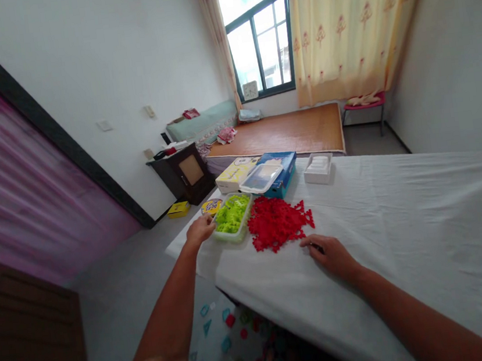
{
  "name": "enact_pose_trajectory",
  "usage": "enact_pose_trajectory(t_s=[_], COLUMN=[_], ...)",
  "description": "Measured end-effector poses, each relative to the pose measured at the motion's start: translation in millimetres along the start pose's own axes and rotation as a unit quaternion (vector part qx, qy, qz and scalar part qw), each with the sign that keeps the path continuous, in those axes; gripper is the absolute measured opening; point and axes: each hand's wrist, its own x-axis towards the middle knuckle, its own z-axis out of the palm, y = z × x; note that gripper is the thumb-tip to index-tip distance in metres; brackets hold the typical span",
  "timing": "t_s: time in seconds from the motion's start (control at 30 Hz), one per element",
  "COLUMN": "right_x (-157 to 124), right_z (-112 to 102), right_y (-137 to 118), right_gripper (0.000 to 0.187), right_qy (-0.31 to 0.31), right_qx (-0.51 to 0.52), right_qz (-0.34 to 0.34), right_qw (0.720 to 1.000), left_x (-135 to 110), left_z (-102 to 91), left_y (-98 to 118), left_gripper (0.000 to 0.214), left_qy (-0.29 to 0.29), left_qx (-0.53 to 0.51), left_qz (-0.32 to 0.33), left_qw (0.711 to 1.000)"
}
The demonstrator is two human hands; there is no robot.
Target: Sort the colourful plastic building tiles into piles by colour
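A clear plastic container (pixel 236 238) holds a heap of bright green small pieces (pixel 233 213). My left hand (pixel 201 230) is at its left side, fingers closed on the rim. Right beside the container, a loose pile of red small pieces (pixel 276 221) is spread on the white-covered table (pixel 379 234). Near the lower right edge of that pile lies my right hand (pixel 328 253), its index finger stretched toward the red pieces and the other fingers loosely bent. I see nothing held in it.
Behind the pile stand a yellow box (pixel 232 177) and a blue box (pixel 288 176), with a clear lid (pixel 262 178) leaning across them. A white tray (pixel 319 171) with white items sits farther right. A round yellow-purple piece (pixel 211 207) lies by the table's left edge.
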Motion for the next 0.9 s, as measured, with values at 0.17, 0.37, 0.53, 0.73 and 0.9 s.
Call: enact_pose_trajectory(t_s=[0.17,0.37,0.53,0.73,0.9], right_x=[0.0,-0.2,0.1,1.1,1.6], right_z=[-1.8,-0.2,-0.3,0.4,1.5], right_y=[-1.9,-2.5,-3.3,-3.6,-1.2], right_gripper=[0.030,0.030,0.030,0.029,0.029], right_qy=[0.014,0.019,0.015,0.012,0.011], right_qx=[0.000,0.007,0.005,-0.005,-0.011], right_qz=[-0.007,-0.005,-0.013,-0.020,-0.018], right_qw=[1.000,1.000,1.000,1.000,1.000], left_x=[-3.8,-9.8,-6.8,-5.9,-5.4], left_z=[-35.2,-68.4,-67.2,-59.0,-60.3], left_y=[19.1,69.6,103.1,119.6,121.6], left_gripper=[0.024,0.028,0.032,0.032,0.032], left_qy=[0.049,0.102,0.105,0.074,0.076], left_qx=[0.102,0.240,0.274,0.291,0.297], left_qz=[0.014,0.081,0.128,0.143,0.131], left_qw=[0.993,0.962,0.947,0.943,0.943])
